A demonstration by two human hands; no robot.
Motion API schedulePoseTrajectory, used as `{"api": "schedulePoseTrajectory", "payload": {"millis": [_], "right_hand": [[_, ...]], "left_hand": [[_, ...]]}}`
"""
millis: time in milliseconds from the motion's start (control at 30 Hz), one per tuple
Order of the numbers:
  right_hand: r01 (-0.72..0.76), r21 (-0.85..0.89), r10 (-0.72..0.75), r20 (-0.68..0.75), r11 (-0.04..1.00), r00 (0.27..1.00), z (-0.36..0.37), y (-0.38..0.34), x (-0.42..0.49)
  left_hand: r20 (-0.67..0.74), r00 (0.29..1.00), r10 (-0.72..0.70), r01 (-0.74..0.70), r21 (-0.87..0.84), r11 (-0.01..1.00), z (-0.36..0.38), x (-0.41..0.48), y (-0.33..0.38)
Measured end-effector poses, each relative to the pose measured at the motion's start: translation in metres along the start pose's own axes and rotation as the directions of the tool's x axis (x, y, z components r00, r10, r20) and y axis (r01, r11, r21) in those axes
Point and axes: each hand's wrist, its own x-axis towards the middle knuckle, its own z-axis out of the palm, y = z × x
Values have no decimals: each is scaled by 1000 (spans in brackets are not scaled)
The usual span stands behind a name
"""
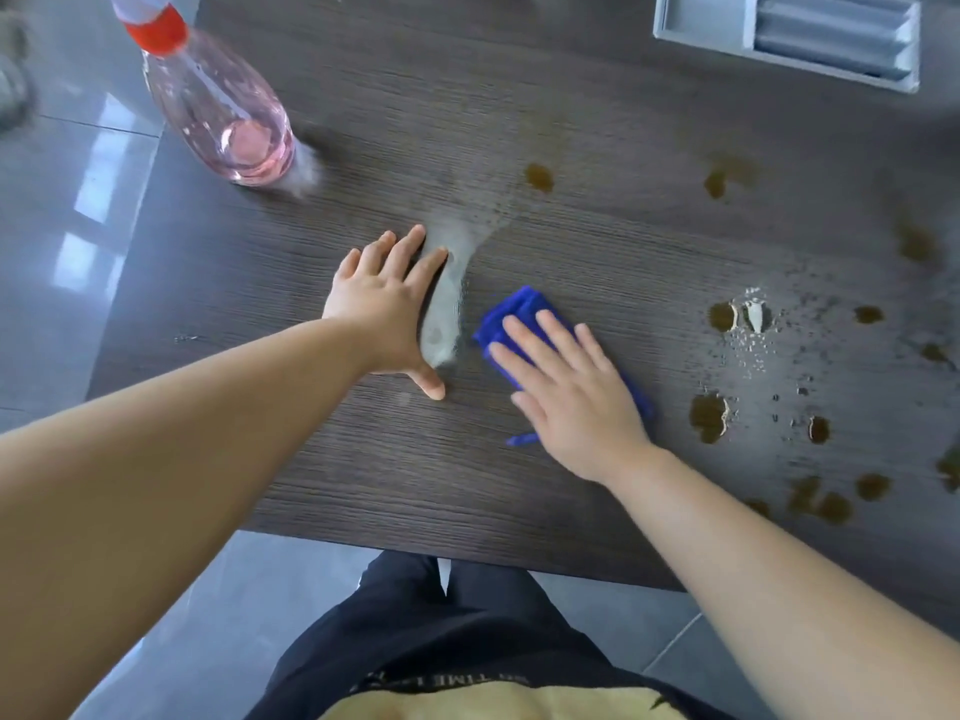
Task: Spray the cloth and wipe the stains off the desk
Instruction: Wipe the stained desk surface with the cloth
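Cloth (pixel 522 310): blue, folded, lying flat on desk (pixel 415 470) near its front-middle, under R hand; one end poking out past the fingertips at 11 o'clock.
Spray bottle (pixel 223 114): clear w/ pink liquid & red collar, standing near desk's far-left corner, approx 11 o'clock from L hand, well apart from it.
L hand (pixel 387 309): lying palm-down on desk, fingers straight & spread wide, pointing to 1 o'clock, holding nothing.
Wet smear (pixel 447 304): pale streak running between the two hands, just beside L index finger, trailing off to 1 o'clock.
R hand (pixel 569 389): pressing flat on cloth, fingers straight, slightly fanned, pointing to 11 o'clock.
Stains (pixel 707 418): brown blots sitting from 1 to 4 o'clock of cloth, apart from it; small droplets glistening among them.
Tray (pixel 701 23): grey, w/ compartments, sitting at desk's far-right, 1 o'clock from cloth.
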Motion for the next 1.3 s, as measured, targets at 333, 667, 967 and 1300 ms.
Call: {"api": "schedulePoseTrajectory", "payload": {"millis": [333,667,967,1300], "right_hand": [[-319,81,324,-52,944,945,-2,-30,46],[-595,123,596,33,794,802,-22,42,89],[-223,69,225,-16,972,974,-6,19,26],[-496,132,505,-40,858,862,-18,25,126]], "left_hand": [[-16,1000,-4,3,-20,1000,1,-1,1],[-87,986,-145,138,-80,987,-19,9,-9],[22,966,-256,256,-138,957,-21,21,-20],[47,960,-275,279,-114,954,-23,26,-18]]}}
